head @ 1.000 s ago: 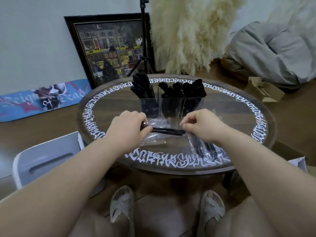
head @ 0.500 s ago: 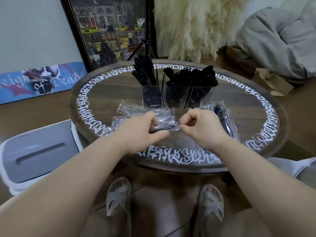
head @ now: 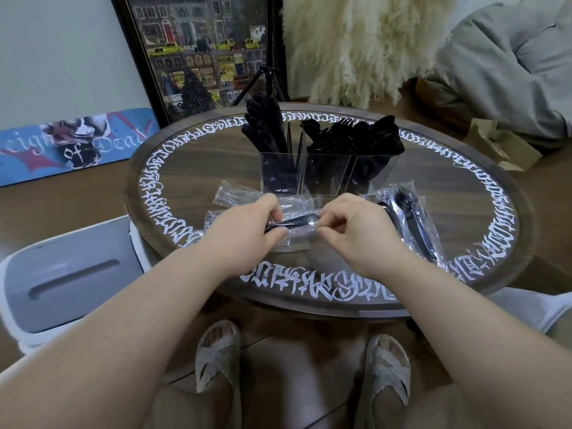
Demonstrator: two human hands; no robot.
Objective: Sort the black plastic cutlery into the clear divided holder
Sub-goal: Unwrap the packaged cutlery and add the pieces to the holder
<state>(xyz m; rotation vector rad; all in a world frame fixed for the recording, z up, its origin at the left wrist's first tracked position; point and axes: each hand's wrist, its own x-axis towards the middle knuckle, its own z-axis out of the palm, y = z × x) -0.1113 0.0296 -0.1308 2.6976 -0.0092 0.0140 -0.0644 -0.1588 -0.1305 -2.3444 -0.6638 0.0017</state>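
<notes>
- Now our left hand (head: 247,232) grips one end of a black piece of cutlery (head: 289,223), fingers curled round it, steadying it so the clear wrapper (head: 298,239) can come away
- our right hand (head: 356,233) pinches the wrapper's right end, likely to peel it off; which utensil it is we cannot tell
- the clear divided holder (head: 322,173) stands just beyond our hands, its three sections already holding cutlery upright, within easy reach
- more wrapped cutlery (head: 408,218) lies at the right on the round table (head: 483,212), awaiting its turn
</notes>
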